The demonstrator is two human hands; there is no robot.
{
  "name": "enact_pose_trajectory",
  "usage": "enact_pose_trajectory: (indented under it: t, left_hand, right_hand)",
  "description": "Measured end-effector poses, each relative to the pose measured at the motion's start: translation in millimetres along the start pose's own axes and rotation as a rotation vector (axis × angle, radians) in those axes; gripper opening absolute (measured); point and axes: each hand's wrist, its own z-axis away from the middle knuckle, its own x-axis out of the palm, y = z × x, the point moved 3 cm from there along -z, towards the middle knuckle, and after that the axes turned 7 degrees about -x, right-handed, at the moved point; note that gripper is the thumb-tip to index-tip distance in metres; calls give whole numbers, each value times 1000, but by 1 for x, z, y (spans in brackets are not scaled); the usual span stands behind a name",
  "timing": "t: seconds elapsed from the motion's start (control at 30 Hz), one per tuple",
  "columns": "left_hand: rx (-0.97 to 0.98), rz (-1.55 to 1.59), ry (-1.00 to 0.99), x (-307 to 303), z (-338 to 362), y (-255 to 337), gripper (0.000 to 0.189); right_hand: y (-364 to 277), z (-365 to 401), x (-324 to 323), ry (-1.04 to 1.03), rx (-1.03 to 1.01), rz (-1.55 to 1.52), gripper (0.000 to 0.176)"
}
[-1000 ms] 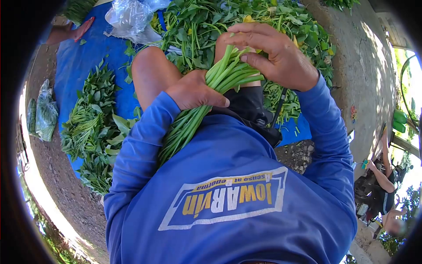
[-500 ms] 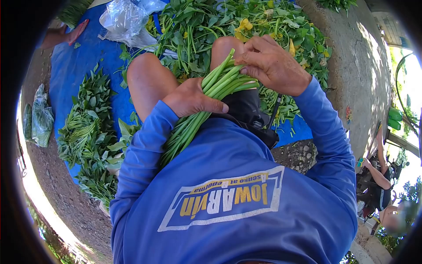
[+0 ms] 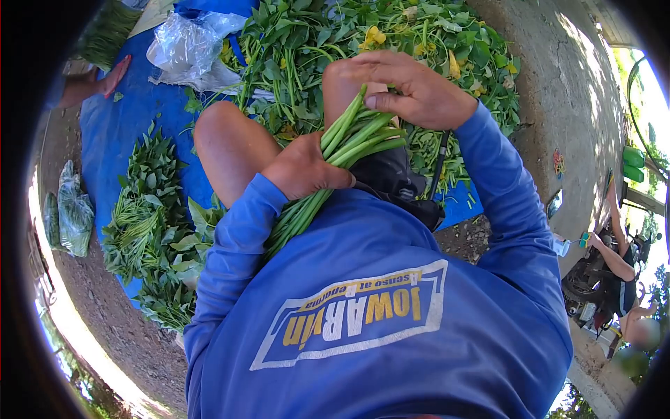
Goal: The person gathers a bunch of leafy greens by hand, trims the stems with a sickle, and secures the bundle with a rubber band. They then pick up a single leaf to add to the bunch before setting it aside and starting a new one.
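Observation:
A bundle of long green stems (image 3: 356, 140) slants across my lap, its cut ends pointing up and right. My left hand (image 3: 307, 167) is wrapped round its middle, thumb across the top. The lower part lies against my left sleeve and shirt. My right hand (image 3: 412, 91) is at the upper ends, fingers curled over beside my knee and thumb by the stem tips. A small pale patch shows between thumb and fingers; what it is, I cannot make out.
Leafy greens with yellow leaves (image 3: 481, 63) lie beyond my knees on a blue tarp (image 3: 105, 140). Leafy bundles (image 3: 150, 216) are on the left, near a filled plastic bag (image 3: 75, 209). Clear plastic (image 3: 185, 45) sits at the top. One person's foot (image 3: 115, 77) is upper left; another person is far right.
My right hand has shifted slightly left, its fingers more stretched out over the knee. My left hand still grips the stems, its thumb now lower against them. The view has shifted slightly.

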Motion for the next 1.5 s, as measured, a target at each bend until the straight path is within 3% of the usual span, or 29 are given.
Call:
enact_pose_trajectory:
  t: [0.07,0.17,0.27,0.4,0.43,0.53,0.6,0.63,0.7,0.77,0.87,0.97,1.03,1.13,1.2,1.23,1.3,1.33,1.37,1.43,1.5]
  left_hand:
    - [1,-7,7,-2,-1,-1,60]
    - [30,117,36,-11,6,0,59]
    - [40,59,77,-12,6,-5,58]
    - [97,91,69,-18,0,-21,57]
    - [59,127,101,-25,7,-16,52]
    - [-25,236,168,-34,35,2,42]
    - [-6,324,158,-31,37,9,42]
    - [8,304,111,-25,32,9,42]
    - [52,282,41,-15,25,6,43]
    - [-90,269,-38,-20,18,-13,54]
    - [-112,289,-80,-28,27,-7,58]
    - [-112,308,-143,-31,22,-10,72]
    - [357,276,284,-29,25,-2,76]
    - [448,39,369,-8,24,7,69]
    - [187,51,140,-17,29,7,61]
    - [189,114,142,-17,34,11,43]
    - [167,57,260,-27,54,20,34]
    - [152,30,316,-34,65,24,30]
    - [367,55,406,-42,80,32,30]
    - [183,189,554,-69,128,17,29]
    - [297,209,681,-112,183,-7,46]
  right_hand:
    - [-17,-15,-7,-170,-167,129,16]
    - [-48,-22,-20,-68,-196,233,17]
    - [-35,0,3,-9,32,317,22]
    - [29,33,19,558,587,-144,38]
    - [15,42,7,664,743,-464,47]
    - [-12,72,39,160,977,-869,62]
    - [-37,62,81,256,812,-1267,83]
    - [-38,46,98,402,573,-1362,89]
    - [-36,11,107,661,337,-1422,96]
    - [-50,-19,100,901,367,-1413,97]
    - [-48,-35,94,696,391,-1423,93]
    - [-42,-39,97,732,393,-1488,88]
    - [-40,-40,98,800,404,-1502,84]
    - [-50,-46,94,812,316,-1532,82]
    - [-52,-52,91,769,303,-1484,82]
    - [-58,-55,91,751,323,-1448,83]
    - [-65,-67,91,660,315,-1320,89]
    - [-58,-75,86,586,220,-1253,81]
    - [-46,-84,79,513,127,-1187,73]
    - [-37,-102,42,588,268,-1237,57]
    - [18,-119,23,710,488,-967,52]
